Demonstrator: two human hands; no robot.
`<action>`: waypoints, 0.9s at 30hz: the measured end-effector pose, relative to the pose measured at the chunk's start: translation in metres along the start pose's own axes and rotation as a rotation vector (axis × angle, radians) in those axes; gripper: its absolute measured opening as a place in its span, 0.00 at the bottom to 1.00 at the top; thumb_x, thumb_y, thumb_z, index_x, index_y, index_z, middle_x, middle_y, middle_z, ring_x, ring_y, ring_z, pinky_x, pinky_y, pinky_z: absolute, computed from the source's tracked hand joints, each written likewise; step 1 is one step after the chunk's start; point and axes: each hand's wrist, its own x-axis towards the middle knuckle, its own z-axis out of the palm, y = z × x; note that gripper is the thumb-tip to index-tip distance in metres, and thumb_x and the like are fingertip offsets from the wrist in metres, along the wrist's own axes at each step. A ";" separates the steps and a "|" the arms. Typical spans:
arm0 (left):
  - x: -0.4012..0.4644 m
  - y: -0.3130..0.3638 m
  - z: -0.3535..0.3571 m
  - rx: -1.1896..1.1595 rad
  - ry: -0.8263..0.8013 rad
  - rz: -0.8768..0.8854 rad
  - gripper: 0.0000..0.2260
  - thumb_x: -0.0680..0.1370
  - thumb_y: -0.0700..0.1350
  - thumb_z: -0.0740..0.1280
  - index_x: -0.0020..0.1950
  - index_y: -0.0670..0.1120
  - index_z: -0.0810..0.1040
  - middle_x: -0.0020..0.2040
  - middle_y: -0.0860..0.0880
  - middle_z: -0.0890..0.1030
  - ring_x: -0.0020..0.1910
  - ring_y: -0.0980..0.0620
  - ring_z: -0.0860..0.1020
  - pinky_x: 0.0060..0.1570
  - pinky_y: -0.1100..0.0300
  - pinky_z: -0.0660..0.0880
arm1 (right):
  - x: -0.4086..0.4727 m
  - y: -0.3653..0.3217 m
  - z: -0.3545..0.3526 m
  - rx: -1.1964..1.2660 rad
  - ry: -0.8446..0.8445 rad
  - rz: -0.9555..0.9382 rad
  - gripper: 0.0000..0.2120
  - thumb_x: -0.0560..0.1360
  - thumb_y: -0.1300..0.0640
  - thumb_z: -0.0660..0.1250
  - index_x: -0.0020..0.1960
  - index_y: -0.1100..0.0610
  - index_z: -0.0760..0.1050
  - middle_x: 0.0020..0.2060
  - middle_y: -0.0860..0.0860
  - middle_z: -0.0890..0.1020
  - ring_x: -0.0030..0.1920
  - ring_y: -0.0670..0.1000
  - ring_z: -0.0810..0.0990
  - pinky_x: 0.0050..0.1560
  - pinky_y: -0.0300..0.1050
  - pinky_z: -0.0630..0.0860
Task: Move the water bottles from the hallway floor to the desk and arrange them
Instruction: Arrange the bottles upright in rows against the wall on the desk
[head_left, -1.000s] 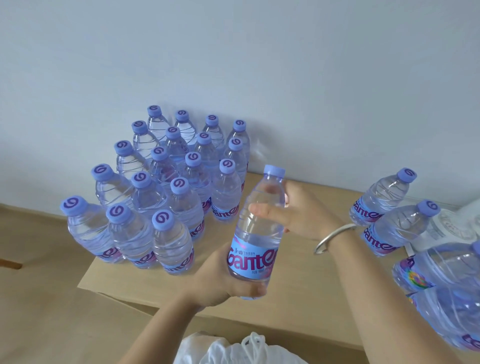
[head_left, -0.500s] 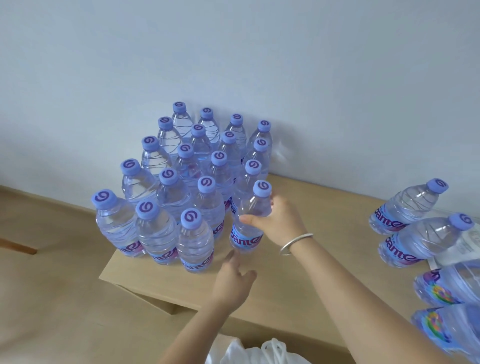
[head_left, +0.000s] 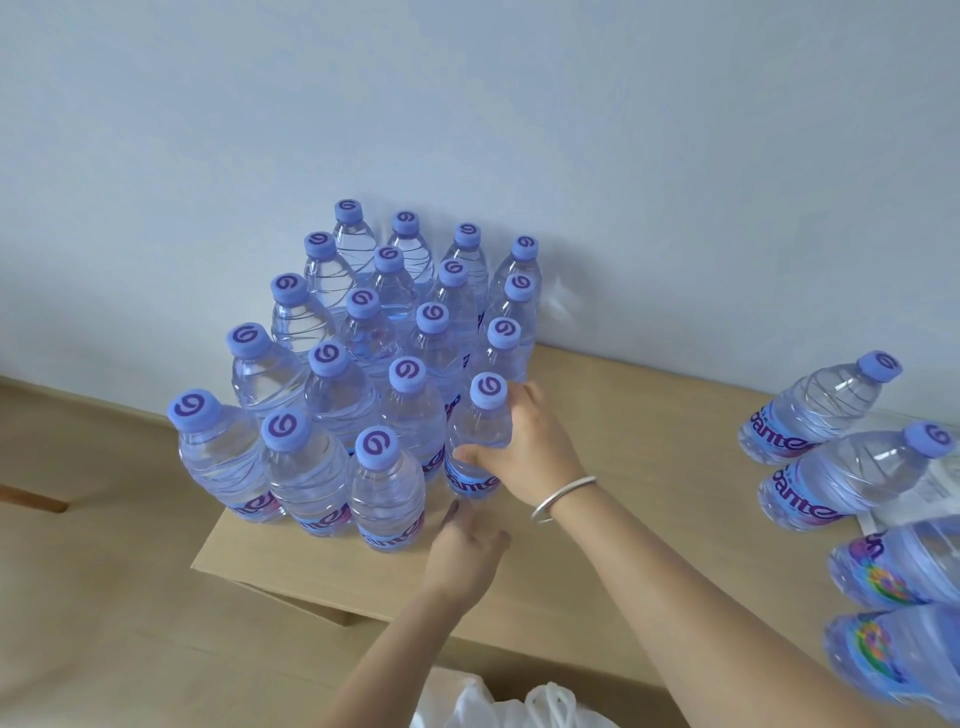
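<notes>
In the head view, the right hand (head_left: 524, 447) was closed around the water bottle (head_left: 480, 441), which stood upright on the desk (head_left: 623, 415) at the right front corner of the bottle group (head_left: 374, 364). The left hand (head_left: 467, 545) was open, its fingertips near the base. To do this well, I think the bottle should be pushed against its neighbours, in line, before letting go.

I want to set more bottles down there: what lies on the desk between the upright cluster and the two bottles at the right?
In the head view, only bare desk lies between the cluster and those bottles; the right hand borders the cluster.
</notes>
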 end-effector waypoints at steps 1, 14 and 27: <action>0.000 0.001 0.001 -0.004 -0.002 -0.007 0.15 0.74 0.41 0.66 0.59 0.40 0.70 0.57 0.41 0.76 0.37 0.54 0.71 0.37 0.61 0.66 | 0.000 0.001 -0.001 0.003 -0.009 -0.005 0.31 0.63 0.52 0.78 0.62 0.57 0.70 0.57 0.52 0.70 0.58 0.53 0.73 0.56 0.42 0.69; -0.002 0.009 0.002 0.056 0.013 -0.048 0.14 0.74 0.41 0.66 0.59 0.41 0.72 0.56 0.43 0.76 0.50 0.45 0.74 0.45 0.57 0.69 | -0.010 0.014 -0.005 0.137 -0.048 0.011 0.42 0.64 0.51 0.78 0.71 0.56 0.61 0.66 0.51 0.68 0.66 0.49 0.67 0.62 0.37 0.64; -0.046 0.055 0.103 0.419 -0.572 0.203 0.20 0.77 0.48 0.64 0.69 0.48 0.68 0.63 0.52 0.73 0.55 0.54 0.75 0.52 0.63 0.70 | -0.170 0.122 -0.142 0.157 0.874 0.411 0.09 0.73 0.66 0.66 0.50 0.56 0.75 0.45 0.50 0.78 0.47 0.52 0.76 0.56 0.53 0.74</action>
